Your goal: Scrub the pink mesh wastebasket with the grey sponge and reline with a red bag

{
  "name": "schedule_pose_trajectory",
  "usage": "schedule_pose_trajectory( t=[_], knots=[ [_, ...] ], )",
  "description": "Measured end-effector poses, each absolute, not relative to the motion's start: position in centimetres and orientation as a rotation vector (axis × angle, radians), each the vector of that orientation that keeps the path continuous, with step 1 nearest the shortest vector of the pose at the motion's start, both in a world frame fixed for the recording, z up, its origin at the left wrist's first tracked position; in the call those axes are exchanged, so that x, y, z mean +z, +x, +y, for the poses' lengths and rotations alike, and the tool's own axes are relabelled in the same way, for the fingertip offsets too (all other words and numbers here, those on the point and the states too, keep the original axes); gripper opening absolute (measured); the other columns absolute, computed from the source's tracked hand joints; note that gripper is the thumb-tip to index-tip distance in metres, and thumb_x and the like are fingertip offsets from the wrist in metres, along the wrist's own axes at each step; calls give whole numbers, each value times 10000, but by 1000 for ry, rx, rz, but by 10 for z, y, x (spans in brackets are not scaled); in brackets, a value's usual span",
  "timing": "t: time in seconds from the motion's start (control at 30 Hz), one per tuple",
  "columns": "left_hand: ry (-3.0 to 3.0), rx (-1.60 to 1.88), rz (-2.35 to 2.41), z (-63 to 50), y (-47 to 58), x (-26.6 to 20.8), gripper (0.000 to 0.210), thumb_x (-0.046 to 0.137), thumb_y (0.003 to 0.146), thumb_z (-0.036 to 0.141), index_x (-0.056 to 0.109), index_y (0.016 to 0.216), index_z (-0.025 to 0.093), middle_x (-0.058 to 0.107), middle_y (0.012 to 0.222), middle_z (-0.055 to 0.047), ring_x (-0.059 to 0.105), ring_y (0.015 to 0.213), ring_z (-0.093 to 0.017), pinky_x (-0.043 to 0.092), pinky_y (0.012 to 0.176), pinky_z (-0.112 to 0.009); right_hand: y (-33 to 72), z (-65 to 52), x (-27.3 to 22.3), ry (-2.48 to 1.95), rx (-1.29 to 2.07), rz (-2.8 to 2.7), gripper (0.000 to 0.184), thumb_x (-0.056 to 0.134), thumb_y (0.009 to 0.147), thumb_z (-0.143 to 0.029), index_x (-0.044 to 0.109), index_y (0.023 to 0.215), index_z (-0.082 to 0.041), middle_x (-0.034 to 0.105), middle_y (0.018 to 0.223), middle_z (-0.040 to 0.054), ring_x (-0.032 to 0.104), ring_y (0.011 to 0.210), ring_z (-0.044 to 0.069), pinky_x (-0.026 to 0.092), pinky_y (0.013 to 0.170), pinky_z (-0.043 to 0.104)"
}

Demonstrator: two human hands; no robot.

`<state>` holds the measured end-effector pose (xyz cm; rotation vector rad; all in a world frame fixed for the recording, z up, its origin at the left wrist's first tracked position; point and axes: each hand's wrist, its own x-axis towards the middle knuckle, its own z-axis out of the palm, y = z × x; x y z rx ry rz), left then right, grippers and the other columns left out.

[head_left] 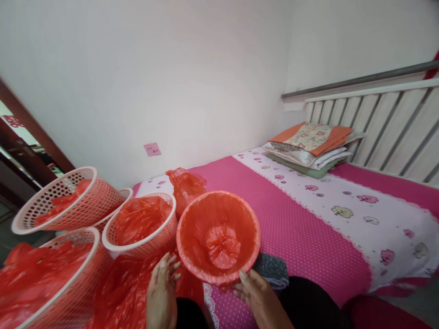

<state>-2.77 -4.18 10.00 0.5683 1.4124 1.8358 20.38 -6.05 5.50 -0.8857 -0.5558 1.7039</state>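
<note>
Basket [202,219] with red liner [222,244]: right hand [256,292] grips rim [219,278] at 5 o'clock; left hand [162,288], fingers [163,266] parted, hovers at 8 o'clock.

Our round basket [254,217]: red plastic liner [222,244] drawn over rim, crumpled at base; mouth tilted towards us, above pink bedspread [295,237].

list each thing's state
Red-lined container, mouth up
Right hand, gripping its rim
Left hand, open beside it
Upper-left basket, tilted, holding red plastic
Middle basket, holding red plastic
Lower-left basket, holding red plastic
Loose red plastic, crumpled
Bedspread, spread out
Folded fabrics, stacked
</note>
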Motion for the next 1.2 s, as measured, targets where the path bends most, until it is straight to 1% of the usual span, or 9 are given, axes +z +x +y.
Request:
schedule_pose_trajectory(
  t=[0.07, 0.17, 0.4, 0.57, 0.7, 0.83, 0.93, 1.07, 1.2],
  knots=[
    [499, 1836, 1324, -31, -28, 110, 416, 704, 844, 474, 726, 1121, 164, 758, 1198, -140, 722, 1062, -246, 558, 918, -374, 204, -60, 53, -903, 1715, -573, 682, 890, 600, -729, 789, 1048, -225, 803, 1052, 89, 741, 943, 272, 546, 916, 392],
    [436, 1819, 1217, -25, -17, 122, 343, 646, 922, 441, 738, 1152, 204, 718, 1342, -118, 641, 1283, -252, 441, 1163, -442, 204, -59, 45, -919, 1706, -608, 707, 876, 589, -760, 791, 1056, -235, 806, 1057, 86, 746, 923, 271, 552, 893, 391],
    [514, 1780, 955, -24, 25, 130, 478, 633, 931, 550, 728, 1265, 221, 704, 1393, -107, 504, 1453, -307, 327, 1268, -493, 204, -60, 35, -898, 1708, -689, 643, 823, 692, -748, 783, 1072, -231, 811, 1038, 94, 755, 946, 271, 543, 918, 387],
    [419, 1830, 1051, -24, 22, 125, 457, 540, 986, 535, 721, 1248, 206, 695, 1402, -123, 530, 1435, -299, 339, 1260, -493, 206, -60, 37, -907, 1681, -663, 635, 841, 676, -731, 780, 1030, -209, 811, 1017, 98, 749, 950, 282, 546, 938, 410],
    [205, 1854, 1255, -27, 11, 99, 251, 535, 994, 307, 728, 1124, 214, 706, 1371, -95, 585, 1381, -240, 413, 1206, -413, 208, -54, 41, -890, 1637, -632, 600, 862, 665, -697, 783, 1013, -215, 808, 965, 80, 739, 842, 258, 563, 885, 412],
    [148, 1697, 1219, -28, 10, 60, 221, 580, 885, 170, 731, 1043, 202, 787, 1052, -90, 749, 1059, -217, 591, 931, -341, 212, -47, 59, -904, 1617, -582, 584, 922, 559, -669, 782, 915, -229, 806, 914, 77, 741, 823, 283, 575, 847, 429],
    [138, 1604, 1228, -27, 13, 34, 325, 638, 831, 159, 690, 1147, 215, 790, 962, -80, 774, 872, -216, 607, 775, -327, 216, -42, 77, -881, 1596, -540, 575, 938, 513, -660, 789, 891, -253, 808, 971, 75, 747, 923, 307, 573, 887, 432],
    [125, 1550, 1249, -25, 10, 11, 391, 694, 799, 166, 627, 1179, 228, 793, 1019, -86, 781, 898, -222, 594, 815, -332, 224, -31, 84, -886, 1556, -502, 475, 940, 526, -614, 787, 823, -278, 809, 951, 69, 751, 958, 329, 580, 911, 459],
    [76, 1464, 1182, -21, 1, -4, 400, 691, 819, 202, 593, 1206, 231, 786, 1045, -94, 783, 924, -242, 580, 875, -361, 242, -14, 79, -860, 1470, -540, 351, 905, 625, -535, 791, 871, -312, 807, 943, 45, 758, 958, 326, 594, 926, 494]
  ],
)
